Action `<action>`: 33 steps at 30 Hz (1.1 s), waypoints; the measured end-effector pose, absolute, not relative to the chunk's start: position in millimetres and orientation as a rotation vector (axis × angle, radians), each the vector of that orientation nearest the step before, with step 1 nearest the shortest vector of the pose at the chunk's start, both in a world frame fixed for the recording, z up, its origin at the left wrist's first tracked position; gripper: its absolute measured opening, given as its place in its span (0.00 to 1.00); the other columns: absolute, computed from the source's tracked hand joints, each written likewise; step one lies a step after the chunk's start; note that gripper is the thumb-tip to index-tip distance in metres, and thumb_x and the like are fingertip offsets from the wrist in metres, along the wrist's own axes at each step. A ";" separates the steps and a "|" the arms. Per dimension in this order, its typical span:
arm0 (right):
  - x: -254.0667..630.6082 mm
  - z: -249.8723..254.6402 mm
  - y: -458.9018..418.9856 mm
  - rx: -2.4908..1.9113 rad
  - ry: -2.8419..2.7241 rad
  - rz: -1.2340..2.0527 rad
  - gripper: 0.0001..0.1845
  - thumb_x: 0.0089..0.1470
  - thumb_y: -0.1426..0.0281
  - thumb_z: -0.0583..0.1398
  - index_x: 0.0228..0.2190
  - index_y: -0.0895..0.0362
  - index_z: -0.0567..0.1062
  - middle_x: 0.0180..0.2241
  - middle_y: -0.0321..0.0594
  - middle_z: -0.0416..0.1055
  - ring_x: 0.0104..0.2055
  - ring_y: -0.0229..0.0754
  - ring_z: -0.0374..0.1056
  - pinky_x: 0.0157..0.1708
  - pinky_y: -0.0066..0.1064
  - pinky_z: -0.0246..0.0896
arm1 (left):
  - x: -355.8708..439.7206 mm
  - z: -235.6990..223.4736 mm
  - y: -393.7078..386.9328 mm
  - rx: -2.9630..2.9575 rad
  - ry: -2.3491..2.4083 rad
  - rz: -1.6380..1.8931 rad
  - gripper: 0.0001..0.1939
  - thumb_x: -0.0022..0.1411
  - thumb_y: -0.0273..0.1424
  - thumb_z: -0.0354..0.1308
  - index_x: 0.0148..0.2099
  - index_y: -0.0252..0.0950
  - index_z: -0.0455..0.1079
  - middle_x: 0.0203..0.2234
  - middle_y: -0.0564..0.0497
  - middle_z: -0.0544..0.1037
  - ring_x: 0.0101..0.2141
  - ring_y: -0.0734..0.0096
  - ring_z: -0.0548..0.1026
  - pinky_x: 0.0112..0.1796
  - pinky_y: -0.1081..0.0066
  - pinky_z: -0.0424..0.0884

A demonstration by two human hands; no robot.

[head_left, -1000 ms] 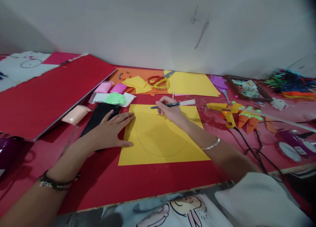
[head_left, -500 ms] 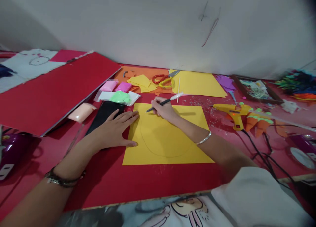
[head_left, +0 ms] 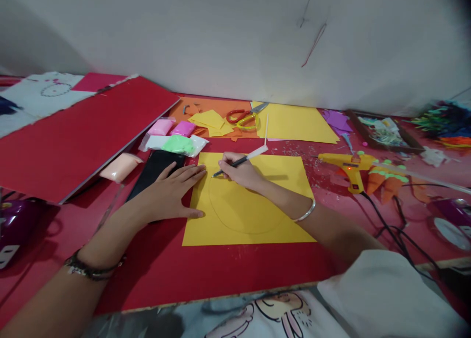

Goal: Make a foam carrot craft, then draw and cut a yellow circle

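Note:
A yellow sheet of paper (head_left: 235, 200) lies flat on the red table, with a thin curved line drawn on its left and lower part. My right hand (head_left: 239, 170) grips a black pen (head_left: 241, 161) with a pale end, its tip at the upper left of the sheet, by the curve's end. Spread over the sheet's left edge, my left hand (head_left: 172, 193) rests palm down with nothing in it. Partly under that hand is a flat black object (head_left: 156, 169), perhaps a phone.
Behind the sheet are red- and yellow-handled scissors (head_left: 246, 118), paper scraps (head_left: 211, 121) and packets of soft clay (head_left: 178, 144). A large red board (head_left: 88, 137) slants at left. To the right lie a yellow glue gun (head_left: 348, 166) with cables and a tray (head_left: 384, 132).
My right hand has moved slightly left and toward me with the pen, and the pen tip is lower on the sheet. My left hand stays in place.

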State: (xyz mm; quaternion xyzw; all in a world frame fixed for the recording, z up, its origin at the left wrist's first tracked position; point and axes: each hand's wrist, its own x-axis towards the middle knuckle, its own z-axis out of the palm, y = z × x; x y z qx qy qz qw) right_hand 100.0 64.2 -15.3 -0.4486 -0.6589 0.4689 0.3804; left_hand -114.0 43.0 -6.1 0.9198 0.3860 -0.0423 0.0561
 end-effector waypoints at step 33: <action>153.3 -28.3 90.7 -1.248 -1.587 0.858 0.15 0.52 0.62 0.52 0.19 0.56 0.58 0.14 0.28 0.57 0.16 0.28 0.55 0.16 0.21 0.51 | -112.2 -3.7 42.3 2.813 1.194 -0.157 0.48 0.47 0.60 0.41 0.63 0.39 0.36 0.61 0.50 0.46 0.58 0.58 0.47 0.56 0.59 0.34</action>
